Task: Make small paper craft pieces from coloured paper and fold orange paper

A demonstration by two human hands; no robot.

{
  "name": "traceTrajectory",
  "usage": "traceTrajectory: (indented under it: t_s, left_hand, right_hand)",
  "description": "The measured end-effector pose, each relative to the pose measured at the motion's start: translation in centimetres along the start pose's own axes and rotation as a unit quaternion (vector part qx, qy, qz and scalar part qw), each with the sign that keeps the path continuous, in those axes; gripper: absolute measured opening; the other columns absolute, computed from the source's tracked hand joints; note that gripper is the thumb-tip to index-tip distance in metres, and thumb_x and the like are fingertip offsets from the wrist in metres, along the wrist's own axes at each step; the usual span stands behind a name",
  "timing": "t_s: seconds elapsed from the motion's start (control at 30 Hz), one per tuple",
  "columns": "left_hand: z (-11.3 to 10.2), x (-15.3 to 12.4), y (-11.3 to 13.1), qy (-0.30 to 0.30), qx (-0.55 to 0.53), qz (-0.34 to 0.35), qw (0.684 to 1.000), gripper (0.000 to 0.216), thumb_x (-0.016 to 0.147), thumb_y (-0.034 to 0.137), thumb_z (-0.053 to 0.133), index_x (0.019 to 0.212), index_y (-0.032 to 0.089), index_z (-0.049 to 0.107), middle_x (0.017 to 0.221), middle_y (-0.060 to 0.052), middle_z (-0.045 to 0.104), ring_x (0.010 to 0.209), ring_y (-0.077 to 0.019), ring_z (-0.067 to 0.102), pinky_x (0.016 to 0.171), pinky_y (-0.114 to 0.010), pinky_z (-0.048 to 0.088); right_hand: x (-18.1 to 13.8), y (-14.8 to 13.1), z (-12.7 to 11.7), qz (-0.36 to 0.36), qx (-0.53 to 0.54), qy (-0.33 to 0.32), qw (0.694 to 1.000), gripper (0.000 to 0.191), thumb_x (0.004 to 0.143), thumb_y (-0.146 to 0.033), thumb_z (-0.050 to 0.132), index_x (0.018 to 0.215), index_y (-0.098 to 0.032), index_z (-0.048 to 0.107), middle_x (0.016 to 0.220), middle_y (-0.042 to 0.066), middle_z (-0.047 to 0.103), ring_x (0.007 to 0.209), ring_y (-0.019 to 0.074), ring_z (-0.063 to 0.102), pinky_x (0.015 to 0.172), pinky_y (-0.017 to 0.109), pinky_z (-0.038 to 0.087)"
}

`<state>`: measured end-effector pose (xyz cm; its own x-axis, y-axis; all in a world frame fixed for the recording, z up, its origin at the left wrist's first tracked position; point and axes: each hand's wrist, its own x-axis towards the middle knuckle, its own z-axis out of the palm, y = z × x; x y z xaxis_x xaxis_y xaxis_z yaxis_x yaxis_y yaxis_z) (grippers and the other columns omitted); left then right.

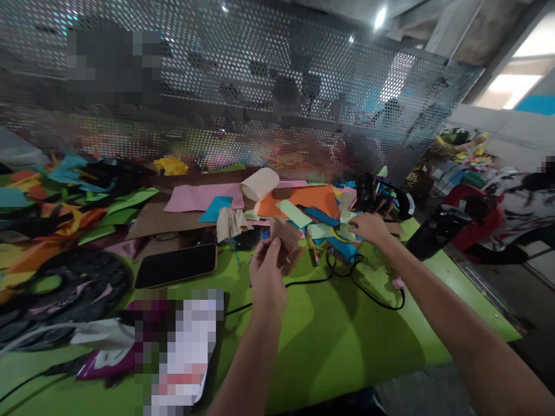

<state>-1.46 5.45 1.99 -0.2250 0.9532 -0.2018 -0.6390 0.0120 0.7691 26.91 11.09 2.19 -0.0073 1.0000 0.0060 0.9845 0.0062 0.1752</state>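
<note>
Pinching brown scrap [286, 232] by edge, tabletop [318, 329] below

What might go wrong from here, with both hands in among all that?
The black cable shows on both sides of the left hand's wrist and might snag it.

The right hand is at overlapping paper scraps; pulling one could drag others along.

The brown cardboard piece looks pinched at one edge, so it might bend or slip.
</note>
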Motion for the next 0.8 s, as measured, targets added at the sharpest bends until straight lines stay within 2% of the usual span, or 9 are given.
traceTrajectory:
  t_s: [0.07, 0.17, 0.27, 0.37, 0.57, 0.8]
  left_hand:
    - [-0.1, 0.0, 0.0, -0.004, -0.006, -0.002, 1.000, 0.037, 0.056, 0.037, 0.084, 0.076, 0.018, 0.058, 0.068, 0.005, 0.063, 0.054, -0.0064, 0.053, 0.049, -0.017, 0.040]
    - [-0.1, -0.1, -0.1, -0.017, -0.018, -0.010, 1.000, 0.038, 0.057, 0.038, 0.084, 0.078, 0.019, 0.058, 0.071, 0.004, 0.065, 0.059, -0.0077, 0.056, 0.051, -0.018, 0.042]
    - [-0.2, -0.1, -0.1, -0.011, -0.010, -0.012, 1.000, 0.039, 0.057, 0.039, 0.084, 0.077, 0.019, 0.058, 0.070, 0.005, 0.064, 0.056, -0.0072, 0.054, 0.051, -0.018, 0.041]
    - [-0.2, 0.0, -0.1, -0.003, -0.003, -0.007, 1.000, 0.039, 0.056, 0.040, 0.084, 0.076, 0.018, 0.057, 0.064, 0.006, 0.061, 0.051, -0.0054, 0.049, 0.048, -0.017, 0.039]
    - [-0.3, -0.1, 0.0, -0.001, -0.017, -0.006, 1.000, 0.040, 0.056, 0.040, 0.085, 0.077, 0.018, 0.058, 0.070, 0.005, 0.064, 0.054, -0.0061, 0.053, 0.050, -0.017, 0.040]
    - [-0.3, -0.3, 0.1, 0.002, -0.024, -0.012, 1.000, 0.040, 0.055, 0.039, 0.086, 0.077, 0.018, 0.060, 0.072, 0.004, 0.064, 0.056, -0.0064, 0.054, 0.052, -0.018, 0.040]
  right_hand:
    - [0.2, 0.1, -0.3, 0.021, -0.010, 0.013, 1.000, 0.031, 0.093, -0.030, 0.050, 0.103, -0.016, 0.075, 0.109, 0.018, 0.073, 0.105, 0.0311, 0.066, 0.087, 0.039, 0.046]
    - [0.7, -0.6, -0.5, 0.008, 0.000, 0.029, 1.000, 0.034, 0.095, -0.033, 0.047, 0.117, -0.020, 0.071, 0.121, 0.016, 0.070, 0.112, 0.0300, 0.063, 0.089, 0.038, 0.045]
    - [1.7, -2.4, -0.2, -0.030, 0.025, 0.026, 0.999, 0.042, 0.092, -0.042, 0.056, 0.130, -0.024, 0.063, 0.125, 0.012, 0.068, 0.117, 0.0285, 0.060, 0.092, 0.035, 0.045]
    - [2.8, -4.1, 0.3, -0.046, 0.044, 0.029, 0.998, 0.051, 0.085, -0.040, 0.066, 0.131, -0.019, 0.060, 0.123, 0.015, 0.067, 0.120, 0.0315, 0.056, 0.094, 0.036, 0.044]
    - [4.1, -5.0, 0.6, -0.016, 0.101, 0.055, 0.993, 0.033, 0.084, -0.023, 0.062, 0.115, -0.010, 0.064, 0.117, 0.020, 0.065, 0.119, 0.0334, 0.054, 0.098, 0.039, 0.041]
    - [4.5, -5.5, 1.2, 0.026, 0.212, 0.061, 0.975, 0.029, 0.092, -0.027, 0.055, 0.115, -0.010, 0.061, 0.114, 0.017, 0.067, 0.108, 0.0282, 0.062, 0.088, 0.034, 0.046]
